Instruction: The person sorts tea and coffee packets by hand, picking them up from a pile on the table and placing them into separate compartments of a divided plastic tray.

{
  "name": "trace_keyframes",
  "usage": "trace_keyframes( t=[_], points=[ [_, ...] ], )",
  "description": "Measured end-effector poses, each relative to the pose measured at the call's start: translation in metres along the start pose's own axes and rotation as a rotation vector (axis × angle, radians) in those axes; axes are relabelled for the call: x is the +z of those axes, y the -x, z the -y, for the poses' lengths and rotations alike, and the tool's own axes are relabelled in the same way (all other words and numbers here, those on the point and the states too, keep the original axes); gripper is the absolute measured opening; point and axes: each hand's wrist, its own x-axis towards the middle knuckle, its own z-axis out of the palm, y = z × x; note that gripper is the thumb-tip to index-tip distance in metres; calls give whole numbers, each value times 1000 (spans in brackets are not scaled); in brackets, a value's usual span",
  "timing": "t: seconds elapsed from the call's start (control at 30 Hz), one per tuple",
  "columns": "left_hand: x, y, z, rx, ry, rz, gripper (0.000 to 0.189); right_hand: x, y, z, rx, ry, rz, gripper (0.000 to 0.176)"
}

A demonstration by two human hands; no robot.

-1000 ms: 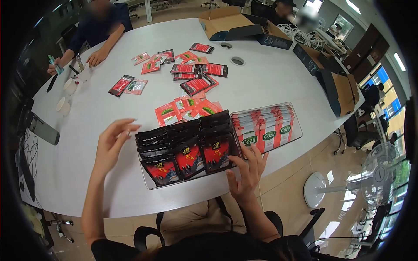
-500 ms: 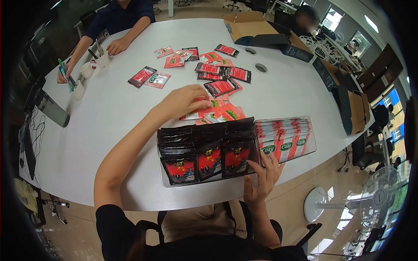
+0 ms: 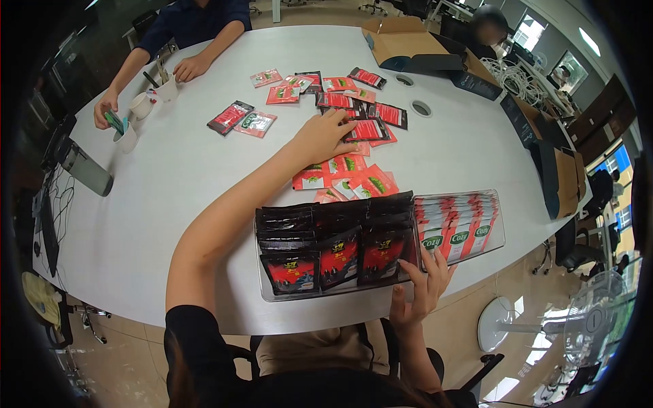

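My left hand (image 3: 323, 139) reaches over the loose pile, fingers apart, at the left end of a black-and-red coffee sachet (image 3: 367, 129). Below it lie several pink-red Cozy tea sachets (image 3: 373, 183). My right hand (image 3: 422, 289) rests with stretched fingers against the front of a clear plastic organizer tray (image 3: 340, 294). Rows of upright black-and-red coffee sachets (image 3: 291, 273) fill its left part. On the right, Cozy tea sachets (image 3: 460, 236) stand in overlapping rows behind a clear wall.
More loose sachets (image 3: 241, 119) lie farther back. Across the table a person's hand (image 3: 107, 111) holds pens at a white cup (image 3: 126, 139); a tumbler (image 3: 87, 170) lies at the left. Opened cardboard boxes (image 3: 415, 51) line the right edge, near a cable hole (image 3: 421, 109).
My left hand has moved away from the tea sachets, up and right to the coffee sachets. My right hand stays at the tray. The other person's pens have gone lower into the cup.
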Motion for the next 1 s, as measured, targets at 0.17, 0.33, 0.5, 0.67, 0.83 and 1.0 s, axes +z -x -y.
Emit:
trace_keyframes(
  t=[0.17,0.33,0.5,0.67,0.83,1.0],
  points=[
    [-14,-6,-3,192,0,-1,46,0,1,-1,-2,16,-2,34],
    [-13,3,-11,21,257,4,37,-1,0,1,9,29,1,35],
    [-7,-4,0,117,70,-39,29,1,1,0,6,41,-1,36],
    [-8,-21,-12,76,18,62,31,0,1,0,-3,71,18,43],
    [-20,-22,-48,200,278,66,35,0,1,-1,-4,70,16,43],
    [-12,-4,-51,229,396,205,43,0,3,-2,-2,79,22,43]
  ],
)
